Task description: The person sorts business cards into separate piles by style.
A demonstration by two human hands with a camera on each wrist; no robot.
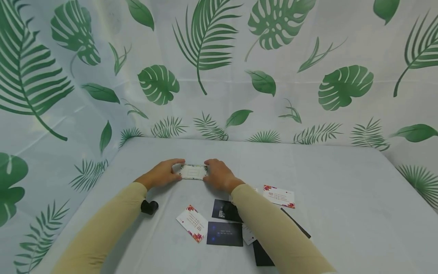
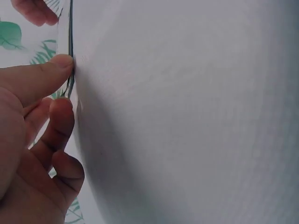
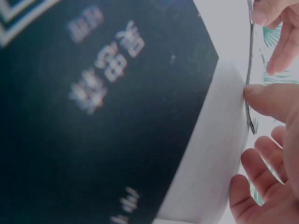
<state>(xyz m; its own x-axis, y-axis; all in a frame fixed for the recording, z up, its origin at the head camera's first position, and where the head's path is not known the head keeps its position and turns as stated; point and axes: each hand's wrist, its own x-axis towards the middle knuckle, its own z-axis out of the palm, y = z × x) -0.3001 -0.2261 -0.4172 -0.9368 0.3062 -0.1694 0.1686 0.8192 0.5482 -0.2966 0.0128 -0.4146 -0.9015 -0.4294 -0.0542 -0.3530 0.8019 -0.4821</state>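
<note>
1. Hands meet at the far middle of the table: the left hand (image 1: 163,174) and the right hand (image 1: 219,176) each pinch one short end of a pale card (image 1: 193,172), holding it just above, or on, the cloth; which, I cannot tell.
2. Grip: in the left wrist view a thumb (image 2: 39,77) and a fingertip press on the card's thin edge (image 2: 70,51). The right wrist view shows the same on the other side, a thumb tip (image 3: 266,99) against the edge, the other fingers loosely curled.
3. Step in hand, as I judge it: squaring or lifting this one card between both hands. The next move calls for even pressure from both ends, so that the thin card does not bow or slip.
4. Nearer the person lie other cards: a white flowered card (image 1: 192,222), a second white one (image 1: 279,196), and a dark blue card (image 1: 224,233) among black ones partly under the right sleeve (image 1: 273,232). A small black object (image 1: 149,207) sits beside the left sleeve.
5. Surface: a plain pale tablecloth (image 1: 342,198). Behind and beside it hangs a white backdrop (image 1: 219,57) printed with green leaves.
</note>
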